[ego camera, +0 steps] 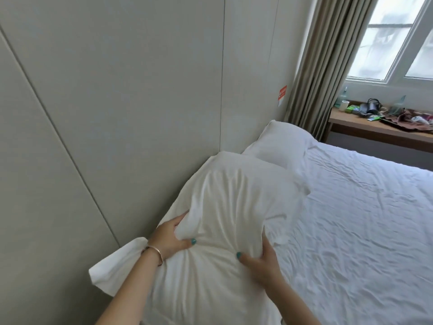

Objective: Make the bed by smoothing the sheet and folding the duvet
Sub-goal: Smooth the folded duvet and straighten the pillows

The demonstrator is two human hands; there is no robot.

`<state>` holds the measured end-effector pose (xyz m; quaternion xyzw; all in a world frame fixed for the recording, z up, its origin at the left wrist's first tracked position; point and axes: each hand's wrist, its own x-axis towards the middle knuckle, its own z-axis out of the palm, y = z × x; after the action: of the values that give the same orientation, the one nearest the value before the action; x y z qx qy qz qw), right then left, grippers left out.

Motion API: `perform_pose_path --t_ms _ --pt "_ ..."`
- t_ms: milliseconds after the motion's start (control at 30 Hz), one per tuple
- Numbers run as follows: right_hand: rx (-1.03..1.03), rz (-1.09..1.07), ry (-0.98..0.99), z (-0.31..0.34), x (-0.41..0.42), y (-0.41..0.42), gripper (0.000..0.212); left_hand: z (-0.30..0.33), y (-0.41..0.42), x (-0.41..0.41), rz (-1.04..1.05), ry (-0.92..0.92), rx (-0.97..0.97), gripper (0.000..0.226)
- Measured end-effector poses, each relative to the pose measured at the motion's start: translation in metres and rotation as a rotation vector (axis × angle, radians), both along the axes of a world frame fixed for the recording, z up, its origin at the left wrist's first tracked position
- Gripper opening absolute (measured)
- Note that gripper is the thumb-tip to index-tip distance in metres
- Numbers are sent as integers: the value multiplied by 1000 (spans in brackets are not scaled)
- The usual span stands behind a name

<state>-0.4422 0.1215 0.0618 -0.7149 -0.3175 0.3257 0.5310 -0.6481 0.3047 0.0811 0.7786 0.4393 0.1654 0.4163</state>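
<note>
Filling the right half of the frame, the white sheet [363, 219] lies flat on the bed but creased all over, so the smoothing part of the task looks unfinished; no duvet is in view, and where it lies cannot be told. Dragging anything across that sheet would likely deepen the wrinkles. At lower centre the near pillow [229, 207] is bunched up against the padded wall panel [105, 113], its loose cover end hanging out at lower left; if it is dropped unevenly, that flap could stay untucked, or the pillow could slide toward the wall. Just beyond it, in the middle of the frame, the second pillow [281, 141] touches the first and could be knocked askew by a hard push. The left hand [171, 240] is closed, pinching a fold of the near pillow's cover, while the right hand [260, 259] clamps its other side; a grip on cloth alone may pull the cover off the filling.
</note>
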Motion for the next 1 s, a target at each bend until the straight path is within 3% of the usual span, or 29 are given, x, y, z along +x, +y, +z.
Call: perform_pose_path --t_ms 100,200,300,367,433,500,600,700,833,933,1000 --pt "-190 -8 23 -31 -10 -10 100 -33 4 -16 -13 361 -17 108" --pt "-323 -104 5 -27 1 -4 87 -31 17 -8 30 479 -34 123" --pt "-343 -302 55 -5 30 13 68 -27 28 9 175 303 -148 125" --pt "-314 -405 74 10 58 31 85 -28 32 24 281 208 -170 124" --pt "-326 -401 134 22 86 51 109 -25 37 41 341 239 -118 131" --pt "-339 -329 228 23 107 69 126 -24 46 60 369 238 -111 142" --pt "-310 -142 269 4 113 83 142 -36 57 88 323 107 -253 162" --pt "-213 -42 225 -10 108 81 135 -42 58 101 238 99 -217 150" --pt "-12 -29 74 2 114 80 113 -2 84 99 135 62 76 116" --pt "15 7 18 9 110 83 106 17 108 91 176 101 138 118" --pt "-135 11 -19 -3 102 81 108 1 111 87 122 319 57 128"
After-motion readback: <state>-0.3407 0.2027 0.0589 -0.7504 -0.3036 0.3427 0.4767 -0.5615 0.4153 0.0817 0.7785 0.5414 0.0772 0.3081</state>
